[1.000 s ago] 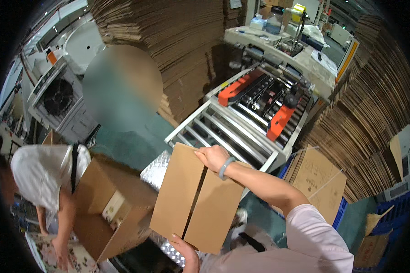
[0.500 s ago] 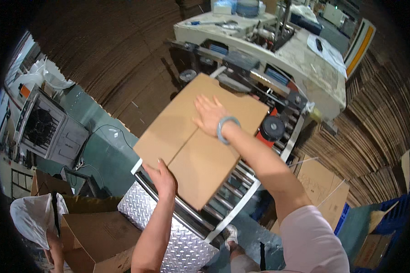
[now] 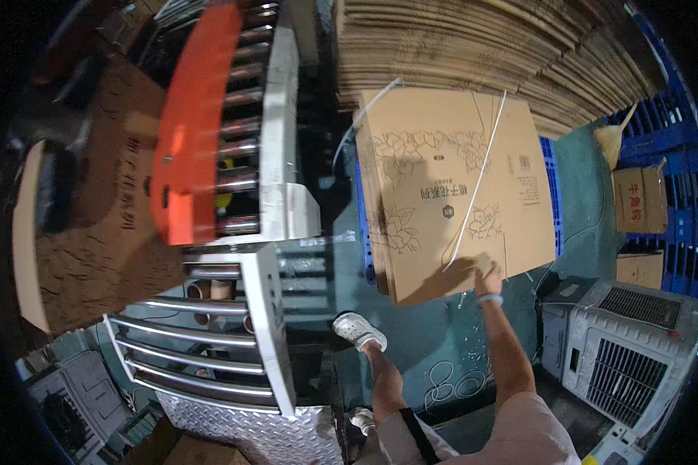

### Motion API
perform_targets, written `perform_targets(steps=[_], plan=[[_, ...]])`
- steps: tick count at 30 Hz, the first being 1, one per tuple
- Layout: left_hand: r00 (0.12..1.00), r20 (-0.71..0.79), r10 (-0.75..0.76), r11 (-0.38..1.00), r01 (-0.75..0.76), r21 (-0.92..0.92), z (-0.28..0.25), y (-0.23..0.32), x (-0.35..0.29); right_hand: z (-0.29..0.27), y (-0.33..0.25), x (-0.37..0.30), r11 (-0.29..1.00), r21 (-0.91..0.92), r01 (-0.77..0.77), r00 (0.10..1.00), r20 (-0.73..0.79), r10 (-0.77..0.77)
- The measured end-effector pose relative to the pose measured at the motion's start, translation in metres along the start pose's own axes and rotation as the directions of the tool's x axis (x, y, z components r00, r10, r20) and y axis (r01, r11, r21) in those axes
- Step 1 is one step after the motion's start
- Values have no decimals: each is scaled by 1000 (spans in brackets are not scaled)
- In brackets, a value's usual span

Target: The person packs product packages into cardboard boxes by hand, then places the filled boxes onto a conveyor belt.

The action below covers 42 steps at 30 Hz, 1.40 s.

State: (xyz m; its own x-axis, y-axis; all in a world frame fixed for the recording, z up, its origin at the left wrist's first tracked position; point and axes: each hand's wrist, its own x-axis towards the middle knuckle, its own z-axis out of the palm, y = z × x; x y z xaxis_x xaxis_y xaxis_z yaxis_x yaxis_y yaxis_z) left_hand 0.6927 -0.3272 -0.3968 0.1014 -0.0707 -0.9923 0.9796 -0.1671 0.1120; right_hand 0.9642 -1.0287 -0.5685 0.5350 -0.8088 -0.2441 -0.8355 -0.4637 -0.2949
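The fingers (image 3: 485,266) of the right hand (image 3: 488,282) look loosely curled at the near edge of the flattened cartons (image 3: 411,178), which spread beyond them; blur hides any grip. The white strap (image 3: 474,190) left of them could snag cardboard if lifted.

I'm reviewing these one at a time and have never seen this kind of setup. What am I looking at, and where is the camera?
There is no robot here: a person works with bare hands. The camera is worn on their head and looks down; its fisheye lens bends straight edges near the rim. The right hand is at the near edge of a stack of flat cardboard, which lies on a blue pallet with a white strap across its top. The hand is blurred, so whether it grips anything is unclear. The left hand is out of view. On the left are a roller conveyor, an orange guide and a brown box beside it.
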Motion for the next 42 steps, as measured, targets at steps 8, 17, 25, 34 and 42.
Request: perform_targets(steps=[8,17,25,34,42], plan=[[957,-278,-85,996,78,-34,16,51,-11,3,53,50,985,143,-99,990,110,84],[921,-384,71,997,-64,31,20,22,-17,52,-7,-98,586,-672,453,876,211,-434],[748,-373,550,823,-561,88,32,-164,15,-101,-28,-241,632,-408,659,663,712,-232],[389,-545,743,624,-698,352,38,-95,-192,-552,-247,-387,70,-220,973,170,475,-864],[-392,-803,448,355,-747,562,26,-118,-418,-547,-306,-718,-664,108,740,-363,895,-259]])
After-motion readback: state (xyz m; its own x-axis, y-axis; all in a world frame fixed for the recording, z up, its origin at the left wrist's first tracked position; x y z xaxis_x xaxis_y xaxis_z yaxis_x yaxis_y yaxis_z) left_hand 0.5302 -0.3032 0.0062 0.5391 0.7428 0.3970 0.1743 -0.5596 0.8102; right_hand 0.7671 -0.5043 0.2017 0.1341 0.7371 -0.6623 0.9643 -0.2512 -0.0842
